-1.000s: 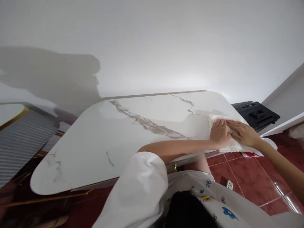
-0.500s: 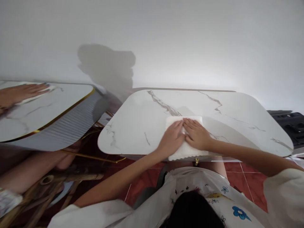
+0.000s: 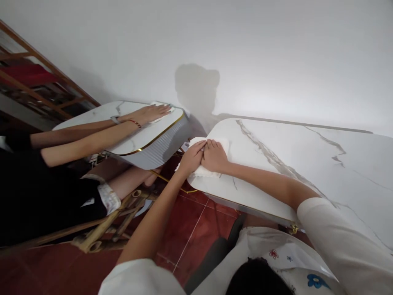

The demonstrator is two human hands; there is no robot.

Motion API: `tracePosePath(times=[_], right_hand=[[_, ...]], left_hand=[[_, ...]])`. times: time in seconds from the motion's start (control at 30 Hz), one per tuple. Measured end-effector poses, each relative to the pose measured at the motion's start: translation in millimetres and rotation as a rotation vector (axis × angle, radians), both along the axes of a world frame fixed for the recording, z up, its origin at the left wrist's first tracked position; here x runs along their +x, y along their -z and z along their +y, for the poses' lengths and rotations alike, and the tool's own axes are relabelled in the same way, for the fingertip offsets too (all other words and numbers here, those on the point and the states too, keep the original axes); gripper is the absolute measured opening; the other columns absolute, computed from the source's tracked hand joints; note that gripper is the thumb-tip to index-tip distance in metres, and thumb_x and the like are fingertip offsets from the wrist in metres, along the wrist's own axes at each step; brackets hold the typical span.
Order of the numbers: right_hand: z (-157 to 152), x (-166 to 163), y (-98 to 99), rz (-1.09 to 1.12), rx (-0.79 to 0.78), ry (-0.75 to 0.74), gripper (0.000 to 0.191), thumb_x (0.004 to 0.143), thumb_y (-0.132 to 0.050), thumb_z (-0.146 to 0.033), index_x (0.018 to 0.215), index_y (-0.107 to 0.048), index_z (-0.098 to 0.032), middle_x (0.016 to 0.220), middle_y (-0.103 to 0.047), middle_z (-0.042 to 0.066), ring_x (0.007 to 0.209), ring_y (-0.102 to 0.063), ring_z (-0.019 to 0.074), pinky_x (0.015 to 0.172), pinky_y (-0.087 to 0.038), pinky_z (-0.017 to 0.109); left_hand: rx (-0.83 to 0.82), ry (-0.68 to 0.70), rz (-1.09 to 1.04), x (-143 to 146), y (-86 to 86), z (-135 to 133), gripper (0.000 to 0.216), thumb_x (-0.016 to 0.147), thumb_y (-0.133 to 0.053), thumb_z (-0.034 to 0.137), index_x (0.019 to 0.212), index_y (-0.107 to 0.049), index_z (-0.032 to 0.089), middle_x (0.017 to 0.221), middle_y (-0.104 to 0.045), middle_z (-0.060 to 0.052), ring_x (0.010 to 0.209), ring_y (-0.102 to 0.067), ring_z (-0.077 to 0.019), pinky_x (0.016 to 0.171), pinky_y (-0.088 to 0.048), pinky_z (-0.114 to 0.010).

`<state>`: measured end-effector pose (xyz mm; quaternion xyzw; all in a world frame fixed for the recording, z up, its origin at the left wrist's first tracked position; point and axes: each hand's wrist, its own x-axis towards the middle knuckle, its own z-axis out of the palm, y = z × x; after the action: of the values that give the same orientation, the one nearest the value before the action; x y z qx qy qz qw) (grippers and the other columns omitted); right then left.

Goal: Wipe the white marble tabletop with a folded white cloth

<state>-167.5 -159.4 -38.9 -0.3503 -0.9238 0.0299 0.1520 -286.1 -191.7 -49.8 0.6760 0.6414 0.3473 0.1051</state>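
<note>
A white cloth lies at the left end of a white marble-patterned tabletop, its left part reaching past the rounded edge. My left hand presses on the cloth with its fingers together. Beside and touching it, my right hand bears down on the same cloth, fingers closed and slightly bent. The fingertips of both hands meet near the middle of the cloth. Their undersides are hidden.
At the left, another person's hands rest on a white cloth on a second marble-patterned table with gold trim. Below stands a bamboo seat on the red tiled floor. A wooden frame leans at the far left.
Both my hands have slid the cloth from the front middle of the tabletop to its left end. The view has turned left, bringing more of the other person into sight.
</note>
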Motion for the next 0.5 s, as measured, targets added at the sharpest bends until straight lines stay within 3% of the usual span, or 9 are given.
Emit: tracePosePath(times=[0.17,0.37,0.5], right_hand=[[63.4,-7.2,-2.7,-0.040,0.042,0.015,0.057,0.085,-0.037,-0.024,0.132,-0.041,0.008,0.139,-0.041,0.024,0.129,-0.034,0.0322,0.108,-0.021,0.041],[129.0,-1.3,-6.0,-0.039,0.013,0.029,0.056,0.087,-0.038,-0.023,0.134,-0.038,0.007,0.141,-0.039,0.023,0.131,-0.033,0.0294,0.108,-0.020,0.039],[163.0,8.2,-4.6,-0.017,-0.011,0.070,0.054,0.088,-0.037,-0.026,0.133,-0.039,0.003,0.143,-0.038,0.021,0.132,-0.031,0.0295,0.107,-0.020,0.042]], left_hand=[[0.044,-0.007,0.013,-8.3,2.3,66.1,0.053,0.073,-0.031,0.022,0.119,-0.058,0.019,0.131,-0.055,-0.002,0.121,-0.047,-0.0164,0.108,-0.031,-0.029],[0.102,0.008,0.054,-1.2,-0.5,127.9,0.046,0.079,-0.033,0.022,0.118,-0.058,0.021,0.127,-0.058,-0.003,0.117,-0.050,-0.0182,0.105,-0.033,-0.032],[0.118,-0.056,0.040,7.1,0.3,163.3,0.043,0.083,-0.033,0.022,0.117,-0.058,0.017,0.127,-0.058,-0.006,0.120,-0.048,-0.0180,0.107,-0.030,-0.033]])
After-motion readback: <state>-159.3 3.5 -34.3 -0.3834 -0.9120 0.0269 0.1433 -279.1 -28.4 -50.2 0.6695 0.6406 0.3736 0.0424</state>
